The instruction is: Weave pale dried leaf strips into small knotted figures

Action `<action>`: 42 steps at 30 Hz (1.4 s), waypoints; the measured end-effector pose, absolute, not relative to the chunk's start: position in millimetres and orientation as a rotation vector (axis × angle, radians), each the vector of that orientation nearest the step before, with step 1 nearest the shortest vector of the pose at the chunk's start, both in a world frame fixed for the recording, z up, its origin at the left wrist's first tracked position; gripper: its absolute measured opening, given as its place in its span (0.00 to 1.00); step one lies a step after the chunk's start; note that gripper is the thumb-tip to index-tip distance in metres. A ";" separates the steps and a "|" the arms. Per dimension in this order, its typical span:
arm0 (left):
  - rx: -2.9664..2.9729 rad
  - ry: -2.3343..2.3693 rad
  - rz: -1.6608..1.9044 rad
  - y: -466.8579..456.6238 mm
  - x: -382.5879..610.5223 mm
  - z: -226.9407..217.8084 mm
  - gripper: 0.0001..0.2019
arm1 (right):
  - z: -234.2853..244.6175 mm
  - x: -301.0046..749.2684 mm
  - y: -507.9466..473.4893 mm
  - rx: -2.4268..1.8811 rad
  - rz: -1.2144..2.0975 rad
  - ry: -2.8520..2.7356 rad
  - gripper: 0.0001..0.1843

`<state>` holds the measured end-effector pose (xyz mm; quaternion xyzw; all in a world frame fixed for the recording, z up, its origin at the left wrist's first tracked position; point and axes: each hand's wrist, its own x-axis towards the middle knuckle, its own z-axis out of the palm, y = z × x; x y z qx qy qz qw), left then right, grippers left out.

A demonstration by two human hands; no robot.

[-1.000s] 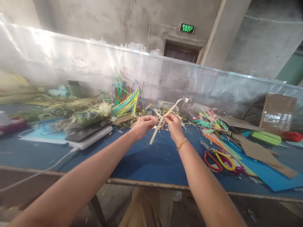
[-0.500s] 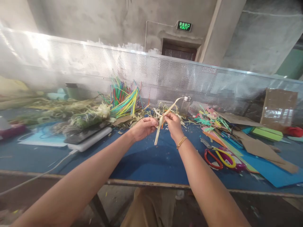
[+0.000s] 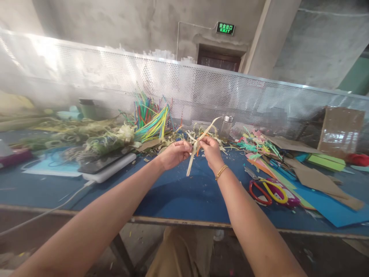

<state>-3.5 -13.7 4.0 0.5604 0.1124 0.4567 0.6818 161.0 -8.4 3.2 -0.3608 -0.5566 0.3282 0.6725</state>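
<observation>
Above the blue table, a pale, flat strip [image 3: 210, 127], like straw or raffia, is held out in front of me. One end curves up to the right and the other hangs down between my hands. My right hand [image 3: 211, 151] pinches it near its middle, where it seems knotted or crossed. A bit of orange shows beside the right fingers. My left hand [image 3: 175, 154] has thumb and forefinger pinched at the strip's left side; the exact grip is too small to make out. Behind the hands lies a heap of loose pale strips [image 3: 184, 134].
Red-and-yellow-handled scissors [image 3: 268, 192] lie at right by coloured paper [image 3: 325, 204] and cardboard [image 3: 319, 177]. Coloured pipe cleaners [image 3: 152, 123] stand behind. At left are green fibre bundles [image 3: 103, 146] and a white power bank [image 3: 109, 169] with a cable. A bottle [image 3: 226, 127] stands at the back.
Both hands stay nearly in place, still at the strip. Its hanging end has shifted slightly left and looks narrower, as if turned. The view has tilted a little.
</observation>
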 end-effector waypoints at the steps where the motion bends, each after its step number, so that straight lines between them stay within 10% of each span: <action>1: 1.243 0.256 1.028 -14.0 -4.0 4.8 0.07 | 2.8 161.0 -8.0 -0.813 0.739 -1.254 0.08; 42: 1.142 0.374 1.255 -3.9 -4.3 -0.6 0.08 | 0.0 160.4 -6.6 -0.864 0.686 -1.306 0.07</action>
